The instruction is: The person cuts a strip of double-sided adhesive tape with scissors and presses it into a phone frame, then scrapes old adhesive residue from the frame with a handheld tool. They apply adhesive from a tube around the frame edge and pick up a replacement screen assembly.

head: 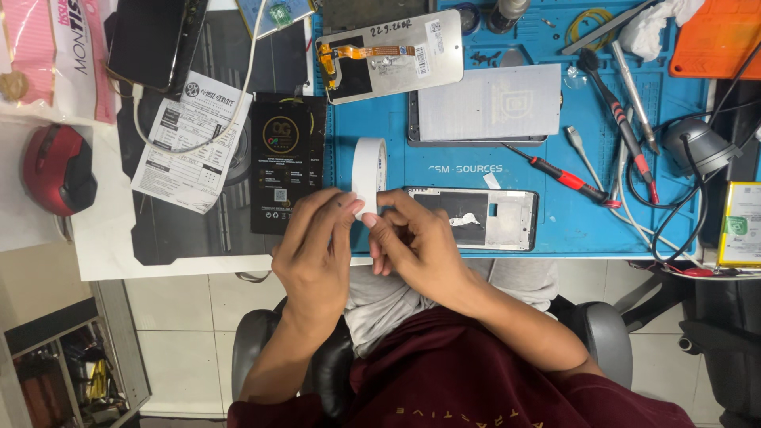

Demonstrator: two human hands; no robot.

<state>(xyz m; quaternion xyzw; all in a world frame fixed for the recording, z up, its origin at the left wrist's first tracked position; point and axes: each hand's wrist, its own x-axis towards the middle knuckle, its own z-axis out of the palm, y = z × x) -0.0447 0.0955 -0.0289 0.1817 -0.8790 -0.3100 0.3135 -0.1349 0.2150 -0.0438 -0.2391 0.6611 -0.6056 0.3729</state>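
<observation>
A white roll of tape [369,170] stands on edge at the near side of the blue work mat [444,170]. My left hand [317,250] grips the roll's lower rim with thumb and forefinger. My right hand [416,242] pinches the tape's edge right beside it, fingertips touching the roll. Just to the right of my right hand lies an open phone frame [495,218], partly hidden by my fingers.
A phone screen panel with an orange flex cable [392,55] and a grey back cover [487,103] lie further back. Red-handled screwdrivers [567,178], tweezers [630,75] and black cables sit to the right. A black box [287,162], a paper slip [190,143] and a red mouse [55,170] lie left.
</observation>
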